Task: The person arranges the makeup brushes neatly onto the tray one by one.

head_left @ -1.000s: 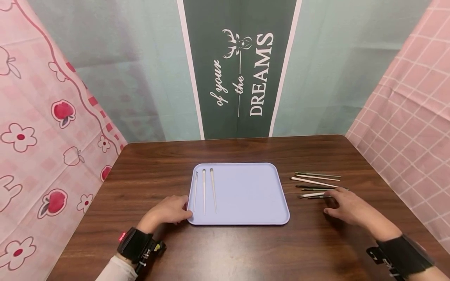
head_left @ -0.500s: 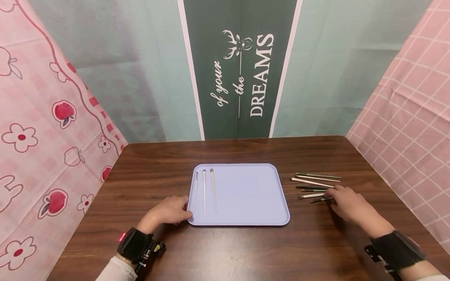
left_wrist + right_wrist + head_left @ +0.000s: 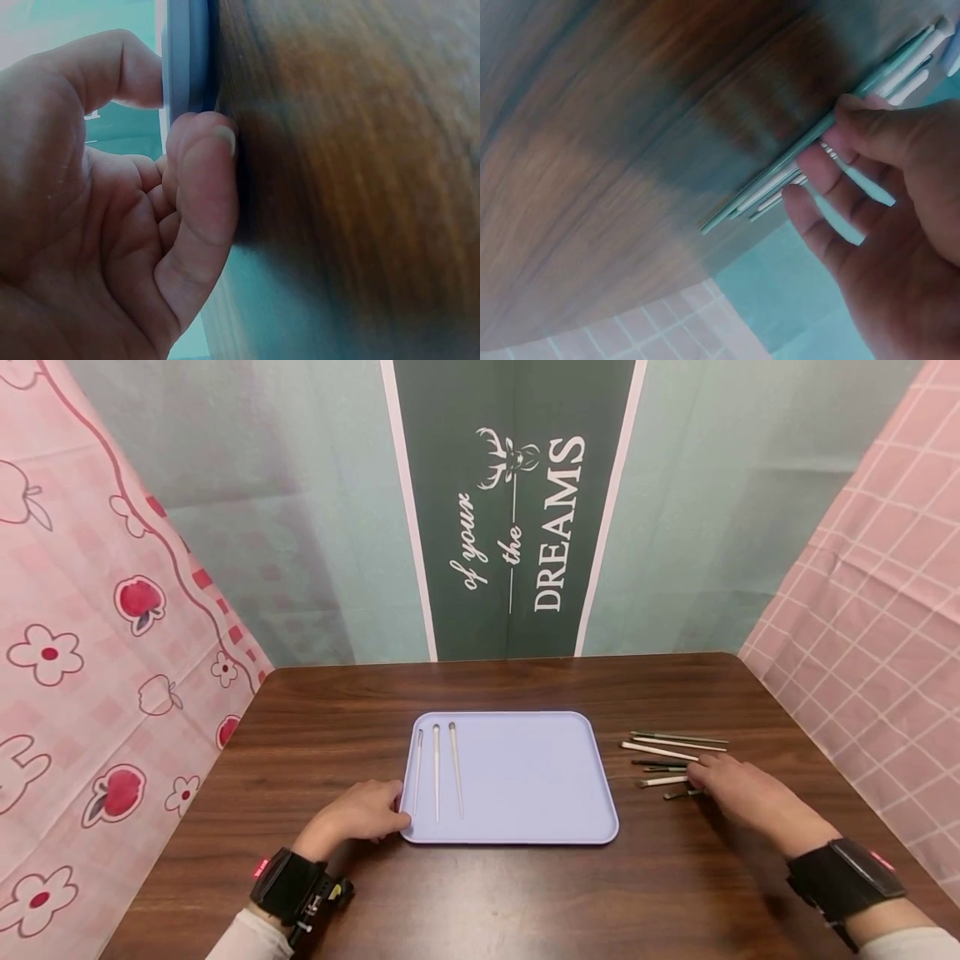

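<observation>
My left hand (image 3: 365, 810) holds the near left corner of a lavender tray (image 3: 532, 781), thumb on the rim and fingers beneath its edge. In the left wrist view those fingers (image 3: 202, 180) curl under the tray's edge. Three slim makeup brushes (image 3: 437, 777) lie side by side at the tray's left, heads pointing away. On the right, my right hand (image 3: 742, 789) is over a loose group of makeup brushes. Its thumb and fingertips pinch a dark green makeup brush (image 3: 776, 163), the nearest one, beside a white makeup brush (image 3: 663, 782). The palm hides several handle ends.
Other makeup brushes, white (image 3: 660, 750) and green (image 3: 678, 737), lie just beyond the right hand. The brown wooden table (image 3: 510, 893) meets a green-and-teal curtain (image 3: 510, 527) at the back. Pink cloths (image 3: 870, 602) hang at both sides.
My right hand has shifted slightly left and away from me as its fingers close in. The nearest dark green brush has slid toward me, apart from the white one. The left hand stays put.
</observation>
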Demonstrator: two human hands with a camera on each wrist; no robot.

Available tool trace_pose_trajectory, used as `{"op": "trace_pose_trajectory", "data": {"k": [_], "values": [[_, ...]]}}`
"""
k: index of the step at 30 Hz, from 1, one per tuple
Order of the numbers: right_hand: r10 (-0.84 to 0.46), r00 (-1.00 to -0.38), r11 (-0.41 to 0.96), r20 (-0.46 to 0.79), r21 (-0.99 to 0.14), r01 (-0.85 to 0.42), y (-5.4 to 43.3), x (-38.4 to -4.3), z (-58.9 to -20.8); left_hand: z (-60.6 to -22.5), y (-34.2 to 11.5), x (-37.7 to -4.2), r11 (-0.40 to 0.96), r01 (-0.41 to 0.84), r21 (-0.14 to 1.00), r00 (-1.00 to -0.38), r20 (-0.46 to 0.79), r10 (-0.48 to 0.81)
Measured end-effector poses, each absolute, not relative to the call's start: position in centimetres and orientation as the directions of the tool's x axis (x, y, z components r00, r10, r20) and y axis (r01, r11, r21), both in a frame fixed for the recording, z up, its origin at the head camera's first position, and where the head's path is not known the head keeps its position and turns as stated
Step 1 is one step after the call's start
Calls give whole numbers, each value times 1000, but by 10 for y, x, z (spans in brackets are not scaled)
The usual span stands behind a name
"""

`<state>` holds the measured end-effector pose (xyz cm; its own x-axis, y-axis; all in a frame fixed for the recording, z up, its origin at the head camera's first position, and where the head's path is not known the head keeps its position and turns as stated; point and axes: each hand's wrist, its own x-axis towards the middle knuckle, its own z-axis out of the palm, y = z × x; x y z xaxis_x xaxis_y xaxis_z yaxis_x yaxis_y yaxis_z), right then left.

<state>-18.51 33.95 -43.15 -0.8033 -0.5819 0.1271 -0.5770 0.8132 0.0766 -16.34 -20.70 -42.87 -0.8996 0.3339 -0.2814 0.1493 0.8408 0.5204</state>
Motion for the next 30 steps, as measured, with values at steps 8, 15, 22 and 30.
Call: {"op": "trace_pose_trajectory", "data": {"k": [8,15,22,30], "values": [[-546,-838,836,-1,52,-546,341,-181,-435,-428,-207,-162,845,144,514,-898,-291,330],[-589,-806,808,66,66,-585,335,-179,-429,-426,-207,-163,844,134,520,-899,-293,324],[-661,-718,747,215,97,-658,327,-183,-424,-426,-207,-163,841,135,524,-898,-294,327],[-662,-684,726,307,39,-686,316,-188,-420,-427,-207,-164,842,137,522,-899,-290,327]]}}
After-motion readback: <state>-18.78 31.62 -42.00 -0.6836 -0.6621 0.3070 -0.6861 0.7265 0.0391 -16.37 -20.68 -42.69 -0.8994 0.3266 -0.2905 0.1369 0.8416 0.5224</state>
